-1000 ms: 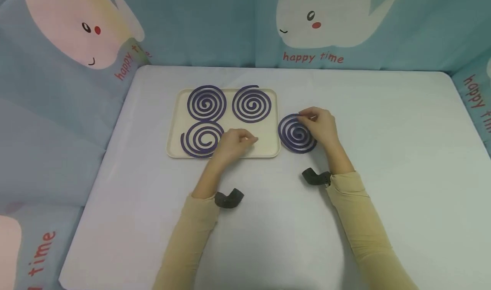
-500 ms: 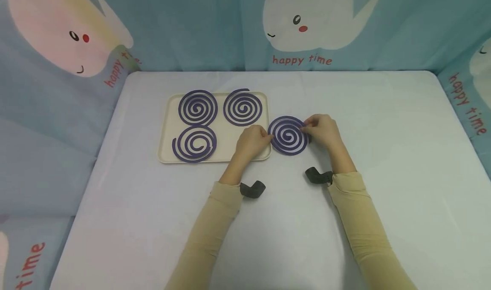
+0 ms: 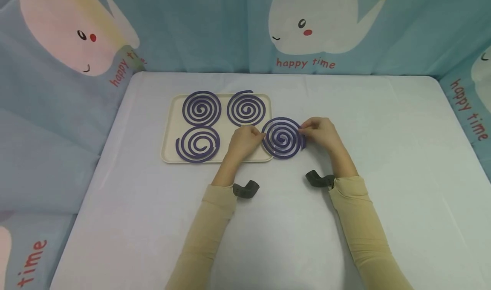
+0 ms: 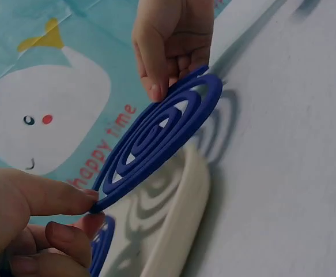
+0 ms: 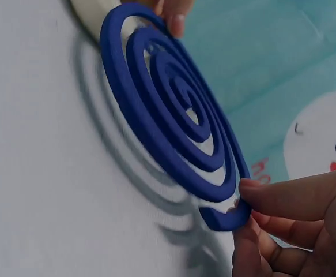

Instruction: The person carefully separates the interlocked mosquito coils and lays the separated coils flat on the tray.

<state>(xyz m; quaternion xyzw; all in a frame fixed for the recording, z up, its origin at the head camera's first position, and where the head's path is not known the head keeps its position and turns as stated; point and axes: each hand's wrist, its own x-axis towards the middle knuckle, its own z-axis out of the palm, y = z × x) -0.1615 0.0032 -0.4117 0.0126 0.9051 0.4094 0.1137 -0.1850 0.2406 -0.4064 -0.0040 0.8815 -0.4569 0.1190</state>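
A blue-purple mosquito coil is held between the two hands, raised at the right end of a cream tray. At its left rim, the left hand pinches it between thumb and forefinger. The right hand pinches the opposite rim, close to the coil's loose outer end. Both wrist views show the coil tilted, its shadow falling below it on the tray and white tabletop. Three similar coils lie on the tray: one at back left, one at back right, one at front left.
The white table ends at the back against a blue curtain printed with whales. More curtain hangs at the left and right sides. A dark curved device sits at the left wrist, another device at the right.
The left hand has come over from the front-left coil and taken hold of the coil's left rim. Between both hands, the coil has moved left, now overlapping the tray's right edge in the head view.
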